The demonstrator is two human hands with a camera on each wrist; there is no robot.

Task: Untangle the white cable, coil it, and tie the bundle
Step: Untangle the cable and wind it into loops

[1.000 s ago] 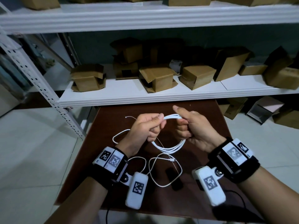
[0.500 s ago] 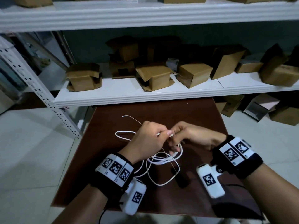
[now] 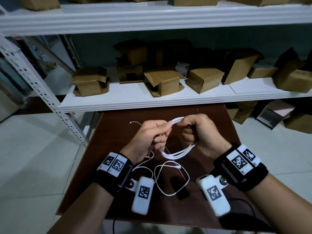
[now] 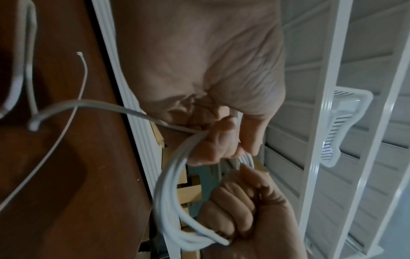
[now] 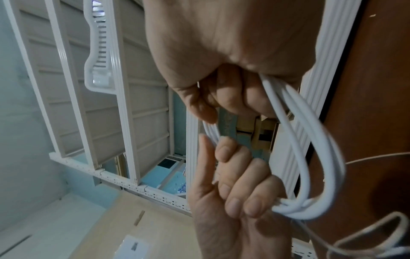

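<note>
Cable: the white cable (image 3: 177, 153) was gathered into several loops held up between both hands above the brown table (image 3: 217, 125); the loose remainder lay on the table nearer the person, in open curves with a small plug end showing.
Left hand: the left hand (image 3: 152, 138) had its fingers curled round one side of the loops, thumb and forefinger pinching the strands at the top.
Right hand: the right hand (image 3: 200, 134) made a fist round the other side of the bundle, with strands coming out both above and below the fist.
Thin tie: a thin white tie (image 3: 135, 122) stuck out past the left hand; its lower run was hidden behind the fingers.
Hidden parts: the cable inside both fists could not be seen, so the number of loops was hard to count.
Dark object: a small dark object (image 3: 179, 188) lay on the table beside the loose cable, too dim to identify.
Background: cardboard boxes (image 3: 162, 81) sat on a white shelf (image 3: 135, 98) behind the table, the far ones lost in shadow.
</note>
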